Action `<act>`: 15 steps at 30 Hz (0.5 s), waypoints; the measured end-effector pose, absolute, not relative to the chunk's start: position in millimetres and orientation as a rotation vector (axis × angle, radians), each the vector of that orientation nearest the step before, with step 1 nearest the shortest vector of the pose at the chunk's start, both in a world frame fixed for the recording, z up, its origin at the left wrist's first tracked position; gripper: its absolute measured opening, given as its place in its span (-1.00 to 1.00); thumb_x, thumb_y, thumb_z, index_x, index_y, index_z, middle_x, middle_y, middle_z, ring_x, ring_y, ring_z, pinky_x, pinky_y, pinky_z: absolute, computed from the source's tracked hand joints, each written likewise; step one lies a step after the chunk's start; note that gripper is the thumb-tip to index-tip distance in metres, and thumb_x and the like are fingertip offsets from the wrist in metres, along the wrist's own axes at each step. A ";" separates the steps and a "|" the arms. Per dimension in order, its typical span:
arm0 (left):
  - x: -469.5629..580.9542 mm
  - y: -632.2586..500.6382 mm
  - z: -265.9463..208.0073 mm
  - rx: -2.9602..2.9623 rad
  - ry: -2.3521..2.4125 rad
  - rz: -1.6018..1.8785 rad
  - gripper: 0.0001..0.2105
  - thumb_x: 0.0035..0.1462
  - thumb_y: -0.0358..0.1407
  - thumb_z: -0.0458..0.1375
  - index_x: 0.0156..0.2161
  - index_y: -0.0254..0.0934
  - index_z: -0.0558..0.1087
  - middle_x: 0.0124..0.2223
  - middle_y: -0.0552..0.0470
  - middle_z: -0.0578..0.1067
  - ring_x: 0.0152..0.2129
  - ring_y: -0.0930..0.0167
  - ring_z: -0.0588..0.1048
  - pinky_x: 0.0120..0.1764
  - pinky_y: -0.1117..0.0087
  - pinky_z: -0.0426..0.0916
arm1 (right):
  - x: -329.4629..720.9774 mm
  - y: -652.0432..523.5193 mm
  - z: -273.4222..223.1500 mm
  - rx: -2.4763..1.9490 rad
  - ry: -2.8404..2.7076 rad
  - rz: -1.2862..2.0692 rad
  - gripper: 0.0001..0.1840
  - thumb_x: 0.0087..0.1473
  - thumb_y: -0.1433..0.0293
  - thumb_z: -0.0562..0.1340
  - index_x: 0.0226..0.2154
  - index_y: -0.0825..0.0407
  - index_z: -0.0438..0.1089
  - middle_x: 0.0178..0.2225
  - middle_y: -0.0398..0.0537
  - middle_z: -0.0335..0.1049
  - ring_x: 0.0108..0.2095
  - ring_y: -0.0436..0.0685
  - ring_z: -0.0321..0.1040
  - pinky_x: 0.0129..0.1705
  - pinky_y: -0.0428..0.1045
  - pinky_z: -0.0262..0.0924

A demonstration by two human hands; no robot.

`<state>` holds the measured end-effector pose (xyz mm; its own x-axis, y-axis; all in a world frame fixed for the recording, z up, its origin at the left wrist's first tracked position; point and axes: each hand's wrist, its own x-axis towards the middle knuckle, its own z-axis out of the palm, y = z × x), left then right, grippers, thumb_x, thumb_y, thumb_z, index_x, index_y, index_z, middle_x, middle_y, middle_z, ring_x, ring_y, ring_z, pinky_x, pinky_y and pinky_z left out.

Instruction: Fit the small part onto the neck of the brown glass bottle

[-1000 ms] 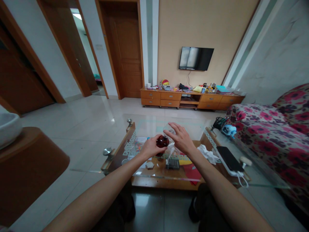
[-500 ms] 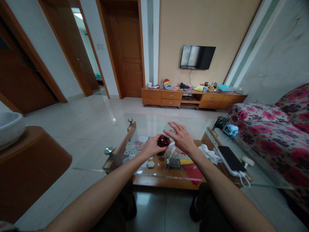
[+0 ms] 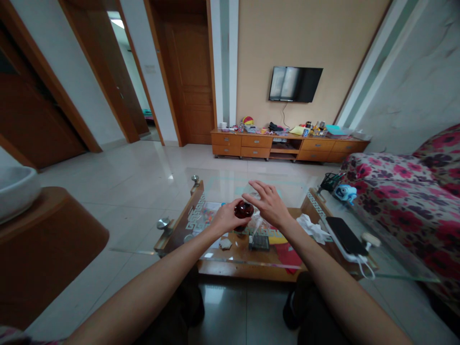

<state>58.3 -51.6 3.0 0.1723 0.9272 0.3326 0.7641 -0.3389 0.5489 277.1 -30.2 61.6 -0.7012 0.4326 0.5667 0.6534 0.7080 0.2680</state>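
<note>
A small dark reddish-brown glass bottle (image 3: 244, 210) stands over the glass-topped coffee table (image 3: 215, 262). Around its left side wrap the fingers and thumb of my left hand (image 3: 226, 216). My right hand (image 3: 269, 203) hovers at the bottle's upper right, fingers stretched out and apart. Its thumb side is close to the bottle's top; whether it touches the bottle I cannot tell. Below the hands, through the glass, show a dark rectangular box (image 3: 259, 243) and a whitish lump (image 3: 225, 244).
Crumpled white tissue (image 3: 312, 227) lies right of my right hand. Farther right are a black phone (image 3: 345, 235) with a white cable, a blue toy (image 3: 345, 193) and a mesh pen holder (image 3: 328, 182). A flowered sofa (image 3: 406, 191) flanks the table; a cluttered TV cabinet (image 3: 255, 143) stands beyond.
The whole view has shifted very slightly. Both hands and the bottle keep nearly the same places, with my right hand a touch closer to the bottle.
</note>
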 end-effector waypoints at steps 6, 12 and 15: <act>57.3 -52.2 4.1 2.164 1.657 0.895 -0.42 0.00 0.08 0.39 0.11 -0.06 0.48 -0.09 0.02 0.66 -0.19 0.19 0.63 -0.20 0.32 0.42 | 274.2 -28.4 61.4 -0.817 -2.443 -0.610 -0.33 0.19 0.57 0.32 0.26 -0.26 0.31 0.49 0.00 -0.03 0.42 0.39 -0.04 0.27 0.35 0.10; 55.3 -52.5 4.2 2.178 1.635 0.912 -0.41 0.00 0.08 0.40 0.11 -0.07 0.47 -0.10 0.03 0.66 -0.20 0.20 0.64 -0.21 0.33 0.42 | 271.0 -30.2 65.6 -0.818 -2.460 -0.641 -0.38 0.23 0.53 0.33 0.24 -0.27 0.31 0.47 0.00 0.00 0.42 0.37 -0.03 0.28 0.33 0.10; 54.4 -51.9 2.3 2.191 1.619 0.927 -0.43 0.01 0.07 0.39 0.11 -0.07 0.47 -0.11 0.05 0.66 -0.21 0.20 0.64 -0.21 0.33 0.42 | 269.2 -31.4 67.9 -0.828 -2.479 -0.665 -0.41 0.24 0.50 0.33 0.24 -0.25 0.32 0.46 0.04 0.01 0.41 0.39 -0.01 0.26 0.33 0.12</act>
<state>54.4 -51.9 2.3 0.1742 0.9259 0.3353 0.7580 -0.3434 0.5545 269.2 -31.4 67.9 -0.7233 0.4308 0.5396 0.6430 0.7051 0.2989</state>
